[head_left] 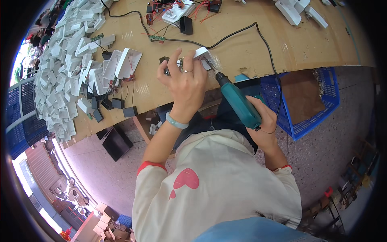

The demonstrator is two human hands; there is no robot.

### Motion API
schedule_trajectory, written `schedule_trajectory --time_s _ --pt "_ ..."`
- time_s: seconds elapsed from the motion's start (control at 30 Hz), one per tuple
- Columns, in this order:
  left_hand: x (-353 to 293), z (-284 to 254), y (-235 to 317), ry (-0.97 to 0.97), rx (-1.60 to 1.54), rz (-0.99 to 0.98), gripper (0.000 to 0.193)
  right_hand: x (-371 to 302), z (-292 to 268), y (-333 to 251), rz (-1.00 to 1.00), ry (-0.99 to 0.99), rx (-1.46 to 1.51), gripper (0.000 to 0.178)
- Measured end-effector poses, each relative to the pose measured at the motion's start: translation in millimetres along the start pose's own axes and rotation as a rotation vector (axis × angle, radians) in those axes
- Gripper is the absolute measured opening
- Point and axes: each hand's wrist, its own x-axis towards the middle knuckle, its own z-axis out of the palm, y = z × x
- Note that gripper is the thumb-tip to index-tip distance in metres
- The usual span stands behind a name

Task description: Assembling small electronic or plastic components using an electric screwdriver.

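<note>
My right hand (pixel 264 117) is wrapped round a green corded electric screwdriver (pixel 241 104), held at a slant. Its bit meets a small white plastic housing (pixel 202 51) near the table's front edge. Over that housing lies my left hand (pixel 186 80), fingers bent and pressing it from the left side; the fingertips partly cover what is inside. Just left of those fingers sits a small black part (pixel 164 60), half hidden by the hand. A small green circuit board (pixel 157 38) with wires lies a little beyond my left hand.
White plastic shells (pixel 60 76) are heaped at the left. Nearer lie open shells (pixel 130 62) with wired black boxes (pixel 117 103). A black cable (pixel 229 35) loops across the cardboard-covered table (pixel 322 48). A blue crate (pixel 310 127) stands right, below the edge; red-wired parts (pixel 177 12) lie at the back.
</note>
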Motion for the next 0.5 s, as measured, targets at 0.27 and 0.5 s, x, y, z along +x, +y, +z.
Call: schedule_trajectory --time_s 0.27,0.5 --pt "3.7 -0.7 1.8 0.066 -0.063 0.006 0.009 0.5 -0.4 1.3 0.012 -0.012 -0.02 0.046" --pt "3.3 0.8 1.9 0.07 -0.064 0.007 0.008 2.5 -2.8 0.0 0.005 -0.032 -0.051 0.042"
